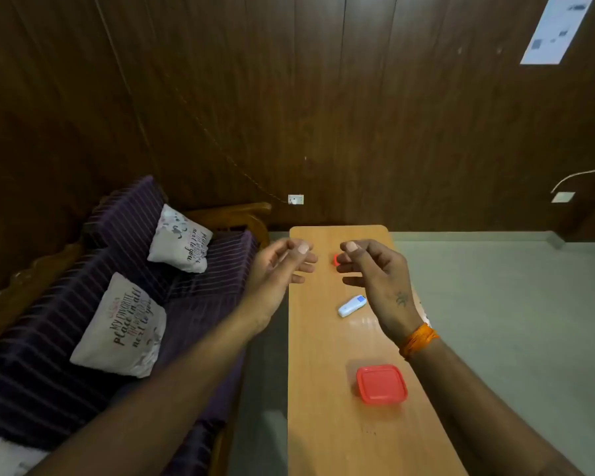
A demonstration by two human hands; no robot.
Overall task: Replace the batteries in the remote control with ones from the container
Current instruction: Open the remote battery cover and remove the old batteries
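We see both hands raised over the far end of the desk [323, 407]. The left hand [282, 266] and right hand [375, 269] have loosely curled fingers, each grip holding nothing. The remote [351, 306] lies mid-frame below the right hand; the red-lidded container [381, 384] sits closed lower down.

Dark wood-panelled wall [358, 97] behind, with a thin cable [200, 121] running down to a small white socket [295, 199]. A white paper sheet [557, 27] pinned at upper right. Pale grey floor [512, 321] at right. A purple striped sofa [124, 304] with carved wooden arms at left, carrying 2 printed white cushions [121, 326]. A narrow light-wood worktop [323, 389] down the middle. Dim, even light.
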